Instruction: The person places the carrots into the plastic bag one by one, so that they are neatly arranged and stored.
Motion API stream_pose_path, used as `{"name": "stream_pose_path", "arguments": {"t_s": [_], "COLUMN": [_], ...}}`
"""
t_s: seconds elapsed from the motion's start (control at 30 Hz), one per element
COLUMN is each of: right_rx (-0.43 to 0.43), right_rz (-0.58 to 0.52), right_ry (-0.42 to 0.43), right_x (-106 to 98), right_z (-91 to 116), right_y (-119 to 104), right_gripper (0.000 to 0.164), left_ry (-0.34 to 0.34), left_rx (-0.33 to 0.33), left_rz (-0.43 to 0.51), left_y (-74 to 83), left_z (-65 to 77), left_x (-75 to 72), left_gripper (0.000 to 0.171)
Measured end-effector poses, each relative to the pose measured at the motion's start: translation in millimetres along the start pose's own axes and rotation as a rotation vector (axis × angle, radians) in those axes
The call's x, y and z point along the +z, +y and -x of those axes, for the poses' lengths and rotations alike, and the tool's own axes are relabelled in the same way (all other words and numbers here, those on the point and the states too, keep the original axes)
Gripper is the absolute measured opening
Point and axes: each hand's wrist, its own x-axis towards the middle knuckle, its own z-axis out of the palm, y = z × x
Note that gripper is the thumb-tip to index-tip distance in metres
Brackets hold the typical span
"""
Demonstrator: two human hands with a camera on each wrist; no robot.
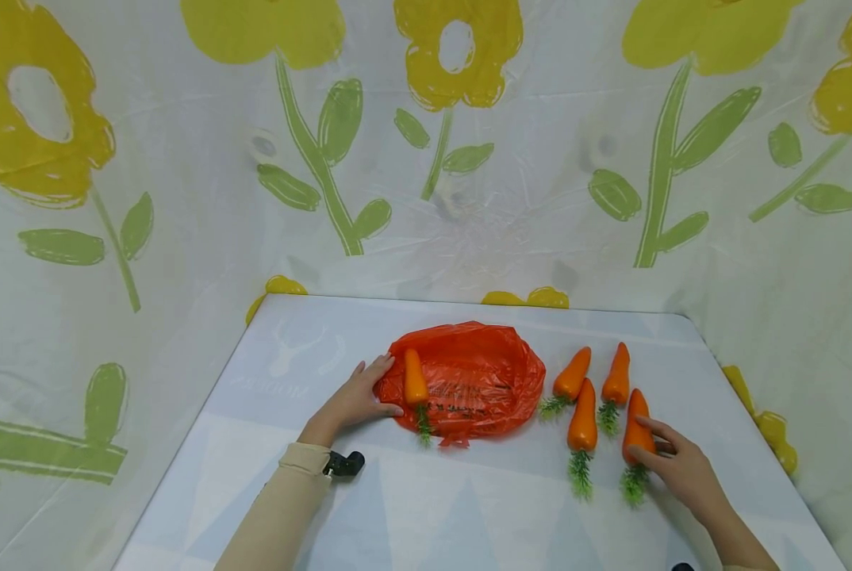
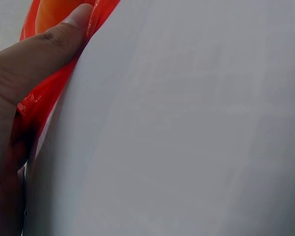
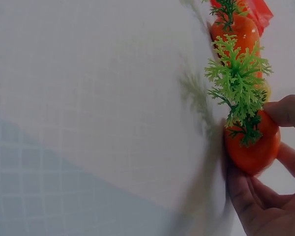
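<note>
While right hand [image 1: 685, 469] grips carrot [image 1: 635, 430], bag rim [image 1: 533, 374] gapes

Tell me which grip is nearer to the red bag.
Left. The left grip is at the left edge of the red bag; the right grip is on the rightmost carrot, off to the bag's right, beyond other carrots.

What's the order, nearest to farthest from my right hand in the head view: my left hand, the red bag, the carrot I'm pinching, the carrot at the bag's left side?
1. Pinched carrot: at the fingertips of the right hand.
2. Red bag: to the left.
3. Other carrot: farther left, at the bag's left side.
4. Left hand: farthest left, at the bag's edge.
</note>
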Motion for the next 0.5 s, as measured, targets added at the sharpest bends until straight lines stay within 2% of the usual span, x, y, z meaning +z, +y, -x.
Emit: {"name": "stream_pose_path", "arguments": {"t_s": [0.5], "right_rx": [0.018], "right_rz": [-0.019], "right_ry": [0.029], "right_x": [1.4], "right_z": [-0.1], "right_y": [2.8], "right_gripper": [0.089], "left_ry": [0.016], "left_rx": [0.016], "left_rz": [0.011], "left_y": [0.9], "left_z": [0.8], "left_x": [-0.5], "left_gripper": [0.104]}}
